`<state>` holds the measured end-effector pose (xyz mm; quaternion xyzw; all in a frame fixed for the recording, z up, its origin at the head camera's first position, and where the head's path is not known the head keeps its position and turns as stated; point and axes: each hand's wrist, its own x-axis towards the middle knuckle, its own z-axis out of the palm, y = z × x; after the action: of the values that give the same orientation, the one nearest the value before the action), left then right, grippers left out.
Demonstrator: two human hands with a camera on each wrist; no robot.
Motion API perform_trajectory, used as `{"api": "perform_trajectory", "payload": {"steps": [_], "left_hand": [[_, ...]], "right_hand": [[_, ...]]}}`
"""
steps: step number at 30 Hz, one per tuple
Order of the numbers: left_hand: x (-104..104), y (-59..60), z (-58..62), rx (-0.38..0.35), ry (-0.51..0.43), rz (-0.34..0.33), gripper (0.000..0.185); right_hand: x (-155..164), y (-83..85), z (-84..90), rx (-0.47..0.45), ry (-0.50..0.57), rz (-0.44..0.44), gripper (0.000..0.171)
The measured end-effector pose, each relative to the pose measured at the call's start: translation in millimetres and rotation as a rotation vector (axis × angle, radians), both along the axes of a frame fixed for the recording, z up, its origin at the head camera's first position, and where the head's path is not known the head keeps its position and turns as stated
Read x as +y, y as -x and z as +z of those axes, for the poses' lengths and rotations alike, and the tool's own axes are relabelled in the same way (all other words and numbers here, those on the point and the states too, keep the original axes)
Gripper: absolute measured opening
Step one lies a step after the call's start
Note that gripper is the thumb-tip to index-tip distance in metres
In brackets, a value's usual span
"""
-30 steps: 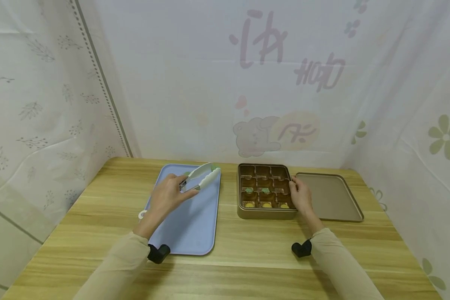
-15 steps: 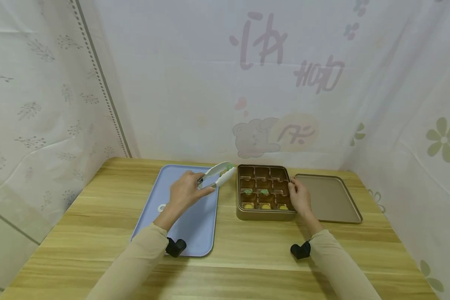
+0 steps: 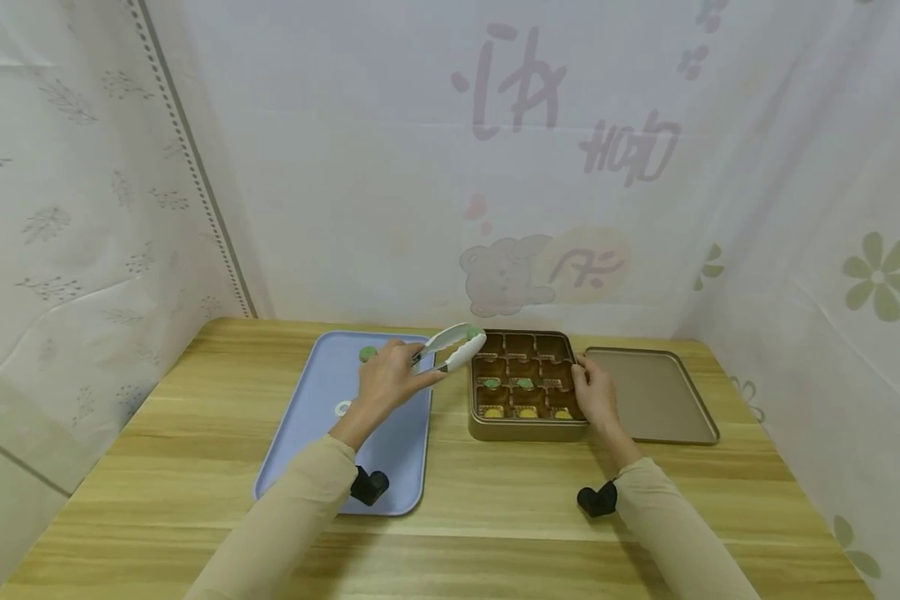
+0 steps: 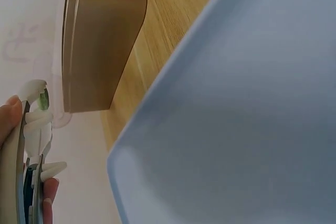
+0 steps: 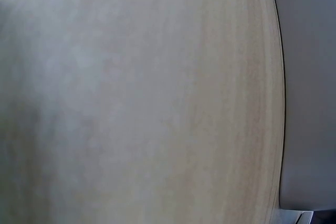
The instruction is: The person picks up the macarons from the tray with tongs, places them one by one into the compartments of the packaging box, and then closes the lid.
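My left hand (image 3: pixel 408 371) grips white tongs (image 3: pixel 453 348) that pinch a small green piece (image 3: pixel 481 337) at their tips. The tips hang over the far left corner of a gold box (image 3: pixel 523 431) with square compartments, several holding green or yellow pieces. My right hand (image 3: pixel 581 379) holds the box's right rim. In the left wrist view the tongs (image 4: pixel 32 145) and the green piece (image 4: pixel 44 98) show at the left edge, beside the box's wall (image 4: pixel 100 40). Another green piece (image 3: pixel 367 353) lies at the far end of the blue tray (image 3: pixel 322 450).
The box's flat gold lid (image 3: pixel 656 396) lies to the right of the box on the wooden table (image 3: pixel 495 517). White printed curtains close in the table at the back and both sides. The right wrist view shows only a blurred pale surface.
My left hand has carried the tongs and the green piece rightward, from above the blue tray to the box's left far corner. The right hand has stayed on the box.
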<state>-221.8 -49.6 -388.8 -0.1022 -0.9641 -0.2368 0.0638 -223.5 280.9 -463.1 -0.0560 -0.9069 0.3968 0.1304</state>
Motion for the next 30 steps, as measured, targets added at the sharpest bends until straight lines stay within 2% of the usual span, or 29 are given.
{"api": "perform_trajectory", "payload": {"steps": [11, 21, 30], "left_hand": [[15, 8.8, -1.2, 0.005, 0.011, -0.017, 0.059], [26, 15.9, 0.6, -0.031, 0.047, -0.007, 0.054], [32, 17.6, -1.6, -0.02, 0.086, -0.009, 0.048]], "right_hand": [[0, -1.7, 0.8, -0.03, 0.018, 0.01, 0.043], [-1, 0.8, -0.5, 0.009, 0.0, 0.005, 0.039], [-2, -0.3, 1.5, 0.006, 0.006, 0.004, 0.039]]}}
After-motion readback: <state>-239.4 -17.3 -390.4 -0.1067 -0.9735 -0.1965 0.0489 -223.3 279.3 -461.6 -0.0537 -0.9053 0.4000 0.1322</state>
